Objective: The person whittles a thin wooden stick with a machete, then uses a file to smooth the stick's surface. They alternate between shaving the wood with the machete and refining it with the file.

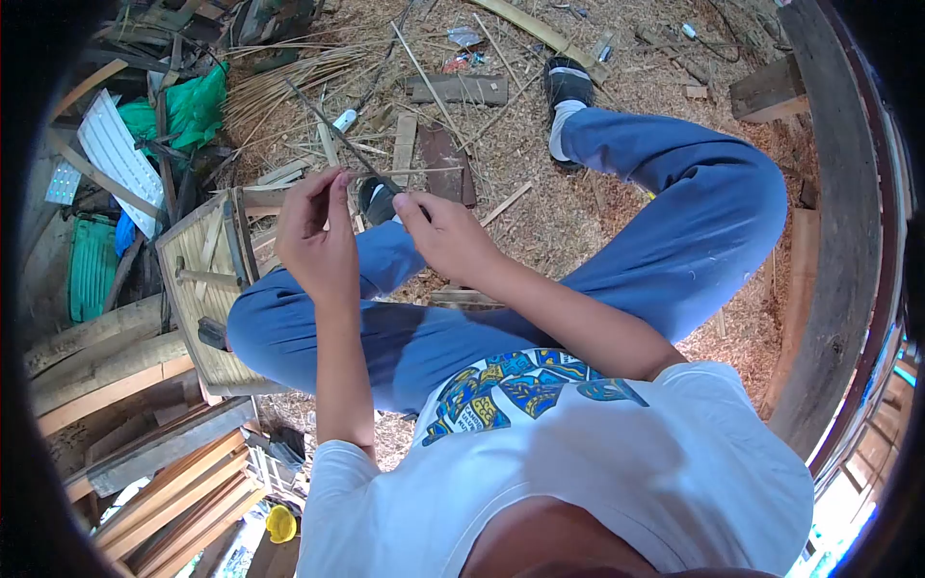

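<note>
Evidently, left of upper centre in the frame, the left hand [323, 249] narrowly pinches a thin pale strip [436, 170]; the right hand [455, 241] grips a slender dark rod [345, 140]. Steady pressure and 2 relaxed wrists should help control.

Hands [323, 236] close together, apparently pinched

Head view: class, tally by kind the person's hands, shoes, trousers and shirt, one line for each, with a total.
Left hand, right hand: 2
Left shoe, right shoe: 2
Blue trousers: 1
White shirt: 1
Total: 6
</note>
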Available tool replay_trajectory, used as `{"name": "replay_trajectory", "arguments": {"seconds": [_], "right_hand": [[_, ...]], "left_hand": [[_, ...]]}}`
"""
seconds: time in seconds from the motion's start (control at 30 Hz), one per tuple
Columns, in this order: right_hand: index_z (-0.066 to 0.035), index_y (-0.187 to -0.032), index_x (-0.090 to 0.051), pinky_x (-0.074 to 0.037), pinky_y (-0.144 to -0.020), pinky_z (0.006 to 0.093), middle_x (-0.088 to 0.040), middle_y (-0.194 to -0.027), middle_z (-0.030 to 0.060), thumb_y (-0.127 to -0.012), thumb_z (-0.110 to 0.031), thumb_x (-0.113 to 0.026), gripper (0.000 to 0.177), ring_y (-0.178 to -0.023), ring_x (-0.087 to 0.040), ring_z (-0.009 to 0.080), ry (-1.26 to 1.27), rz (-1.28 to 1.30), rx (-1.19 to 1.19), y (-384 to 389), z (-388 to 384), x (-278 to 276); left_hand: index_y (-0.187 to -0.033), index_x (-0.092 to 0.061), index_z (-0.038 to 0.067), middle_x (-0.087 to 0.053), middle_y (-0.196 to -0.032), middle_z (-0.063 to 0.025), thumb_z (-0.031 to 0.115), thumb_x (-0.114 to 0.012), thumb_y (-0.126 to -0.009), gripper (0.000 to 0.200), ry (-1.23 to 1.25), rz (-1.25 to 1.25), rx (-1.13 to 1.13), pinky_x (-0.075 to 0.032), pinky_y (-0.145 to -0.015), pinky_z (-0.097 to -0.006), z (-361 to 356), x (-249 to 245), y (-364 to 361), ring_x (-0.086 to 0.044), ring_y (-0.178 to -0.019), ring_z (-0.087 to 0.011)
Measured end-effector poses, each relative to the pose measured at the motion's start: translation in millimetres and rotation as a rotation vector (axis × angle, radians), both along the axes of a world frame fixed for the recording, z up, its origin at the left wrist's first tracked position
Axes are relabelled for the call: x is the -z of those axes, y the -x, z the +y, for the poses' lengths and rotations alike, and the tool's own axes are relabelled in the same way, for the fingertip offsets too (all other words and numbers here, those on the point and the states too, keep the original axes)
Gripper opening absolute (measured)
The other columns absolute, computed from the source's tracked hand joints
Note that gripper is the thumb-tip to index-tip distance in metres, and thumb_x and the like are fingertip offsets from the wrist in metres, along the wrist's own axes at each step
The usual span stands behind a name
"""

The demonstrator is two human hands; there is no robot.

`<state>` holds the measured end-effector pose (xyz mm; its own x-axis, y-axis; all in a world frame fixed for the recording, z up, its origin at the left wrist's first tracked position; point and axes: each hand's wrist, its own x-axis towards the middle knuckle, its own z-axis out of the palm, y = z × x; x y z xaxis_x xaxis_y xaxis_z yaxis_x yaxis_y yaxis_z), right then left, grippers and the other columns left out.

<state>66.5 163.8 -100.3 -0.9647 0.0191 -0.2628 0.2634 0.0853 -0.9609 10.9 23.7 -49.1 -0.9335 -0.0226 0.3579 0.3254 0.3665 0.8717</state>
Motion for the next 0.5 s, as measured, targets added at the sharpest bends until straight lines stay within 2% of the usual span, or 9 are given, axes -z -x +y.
{"name": "replay_trajectory", "arguments": {"seconds": [0.1,0.2,0.3,0.4,0.5], "right_hand": [[0.001,-0.09,-0.062,-0.046,-0.061,0.0374,-0.056,-0.068,0.0066,-0.109,-0.047,-0.045,0.054,-0.062,-0.054,0.0173,0.072,-0.065,-0.008,1,1,12],[0.003,-0.096,-0.065,-0.045,-0.061,0.0402,-0.06,-0.069,0.0107,-0.108,-0.046,-0.046,0.053,-0.061,-0.055,0.0208,0.052,-0.013,0.021,2,0,29],[0.004,-0.098,-0.067,-0.045,-0.061,0.0422,-0.061,-0.069,0.014,-0.108,-0.046,-0.047,0.055,-0.061,-0.055,0.0234,-0.028,0.013,0.082,0,0,33],[0.003,-0.088,-0.07,-0.05,-0.072,0.0507,-0.068,-0.078,0.0256,-0.105,-0.049,-0.048,0.059,-0.078,-0.067,0.0457,-0.012,0.013,0.002,-2,7,2],[0.003,-0.088,-0.071,-0.05,-0.071,0.0507,-0.069,-0.078,0.0257,-0.104,-0.047,-0.051,0.056,-0.076,-0.067,0.0456,-0.017,0.041,0.057,-3,1,21]], "left_hand": [[-0.107,-0.071,-0.005,-0.072,-0.099,-0.0085,-0.006,-0.07,-0.094,0.013,-0.041,0.012,0.029,-0.057,-0.082,-0.0258,-5,3,4,-0.07,-0.09,-0.014],[-0.108,-0.071,-0.006,-0.073,-0.1,-0.0099,-0.005,-0.071,-0.094,0.014,0.048,0.003,0.02,-0.057,-0.083,-0.026,-1,-1,3,-0.071,-0.091,-0.0146],[-0.106,-0.07,-0.008,-0.073,-0.1,-0.0113,-0.004,-0.071,-0.094,0.012,-0.06,-0.002,0.052,-0.058,-0.084,-0.0255,-2,5,5,-0.071,-0.092,-0.0142],[-0.106,-0.07,-0.007,-0.074,-0.104,-0.0132,-0.007,-0.071,-0.093,0.013,-0.041,-0.046,0.059,-0.058,-0.088,-0.0268,-5,7,4,-0.072,-0.097,-0.0165],[-0.107,-0.068,-0.006,-0.074,-0.103,-0.0127,-0.006,-0.071,-0.093,0.013,0.034,-0.062,0.035,-0.057,-0.087,-0.0261,1,1,1,-0.071,-0.097,-0.0159]]}}
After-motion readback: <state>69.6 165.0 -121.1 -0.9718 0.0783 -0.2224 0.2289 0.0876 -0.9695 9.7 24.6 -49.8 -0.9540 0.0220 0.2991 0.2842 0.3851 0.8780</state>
